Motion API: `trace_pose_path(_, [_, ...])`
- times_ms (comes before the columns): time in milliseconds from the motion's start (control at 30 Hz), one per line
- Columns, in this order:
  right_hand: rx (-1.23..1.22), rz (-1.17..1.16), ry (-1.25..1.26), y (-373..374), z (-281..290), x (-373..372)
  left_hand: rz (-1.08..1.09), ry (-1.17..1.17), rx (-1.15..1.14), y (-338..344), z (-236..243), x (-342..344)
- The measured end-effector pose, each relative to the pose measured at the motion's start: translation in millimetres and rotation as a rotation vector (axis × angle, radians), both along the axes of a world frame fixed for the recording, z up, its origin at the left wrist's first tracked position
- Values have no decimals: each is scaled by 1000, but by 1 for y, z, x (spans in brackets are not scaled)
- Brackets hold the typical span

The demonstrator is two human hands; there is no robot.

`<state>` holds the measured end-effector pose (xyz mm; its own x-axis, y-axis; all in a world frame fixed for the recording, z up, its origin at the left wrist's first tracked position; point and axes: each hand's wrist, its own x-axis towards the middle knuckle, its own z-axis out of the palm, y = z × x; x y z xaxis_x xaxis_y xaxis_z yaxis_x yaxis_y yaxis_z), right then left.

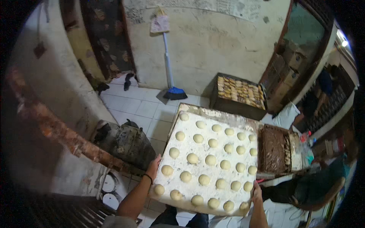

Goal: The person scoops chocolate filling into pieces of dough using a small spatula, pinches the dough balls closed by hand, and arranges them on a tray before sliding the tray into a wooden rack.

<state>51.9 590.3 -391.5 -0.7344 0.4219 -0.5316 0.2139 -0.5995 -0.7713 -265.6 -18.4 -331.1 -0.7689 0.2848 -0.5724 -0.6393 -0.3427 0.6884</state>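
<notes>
A wide floured board (217, 171) spans the space in front of me, with rows of round, pale dough balls (210, 160) spaced apart on it. My left hand (153, 167) is closed around the board's left edge, a dark band at its wrist. On the opposite side, my right hand (257, 192) grips the edge near the lower right corner. The fingers of both hands are partly hidden under the board. Beyond its far edge shows a worn, light-coloured surface (216, 114); I cannot tell whether the board rests on it.
A brown chocolate-like slab (274, 149) lies right of the board. Behind stands a dark crate (237, 104) filled with browned baked pieces. A blue broom (175, 93) leans on the wall. Left is a dark, blackened drum-like object (131, 146). Another person (319, 182) is close at right; someone else is farther back.
</notes>
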Motion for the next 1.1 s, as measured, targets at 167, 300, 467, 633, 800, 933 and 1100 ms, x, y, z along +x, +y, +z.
trace_pose_path(167, [-182,105,-9,-1,94,-25,143,23,53,-25,40,37])
trace_pose_path(300, [-212,265,129,26,126,-38,33,227,196,-25,145,105])
trace_pose_path(467, [-205,436,292,65,198,-83,211,297,1,10,226,209])
trace_pose_path(633, [-242,619,492,94,280,-137,328,471,40,40,312,275])
trace_pose_path(800, [-307,766,734,106,359,-180,553,533,-88,76,417,365])
trace_pose_path(933, [-371,875,916,114,442,-205,349,760,-58,66,507,396])
trace_pose_path(1100, [-482,1060,1081,88,546,-247,239,1044,49,53,614,443])
